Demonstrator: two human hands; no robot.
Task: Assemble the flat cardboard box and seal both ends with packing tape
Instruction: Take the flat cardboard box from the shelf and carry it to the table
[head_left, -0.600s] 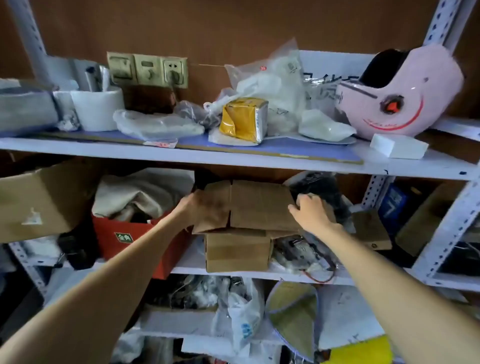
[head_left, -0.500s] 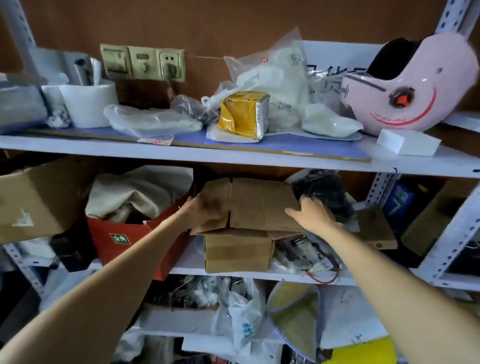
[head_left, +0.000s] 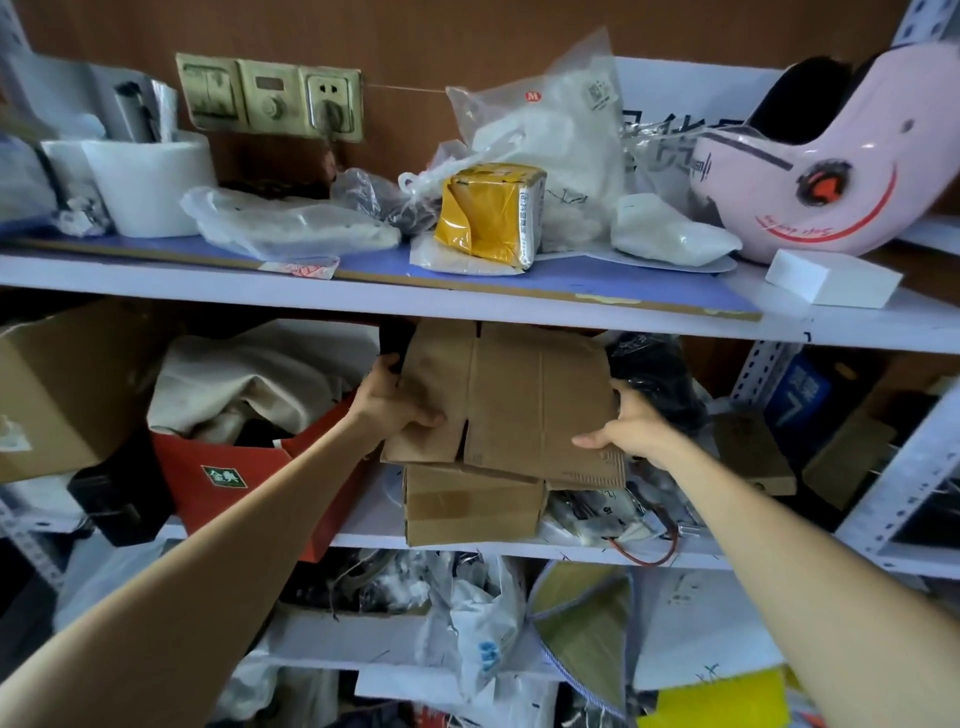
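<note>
Where the middle shelf (head_left: 363, 535) meets my reach, the flat cardboard box (head_left: 524, 400) sits tilted between my two hands, its lower edge resting on a small closed carton (head_left: 467, 506) beneath it. My left hand (head_left: 387, 402) is clamped on the left flap, thumb across the front face and fingers wrapped behind the edge. My right hand (head_left: 631, 428) grips the lower right corner, thumb lying along the front near the bottom, fingers hidden behind the board. Crease lines divide the flat box into panels, and its top edge tucks under the upper shelf (head_left: 363, 304).

Left of the box lies a red carton (head_left: 228, 475) stuffed with pale cloth (head_left: 249, 379), and farther left a large brown carton (head_left: 62, 395). Right of it sit dark plastic bags (head_left: 654, 374). On the upper shelf stand a yellow packet (head_left: 488, 218), clear bags (head_left: 545, 135), a white roll (head_left: 150, 182) and a pink helmet (head_left: 831, 156).
</note>
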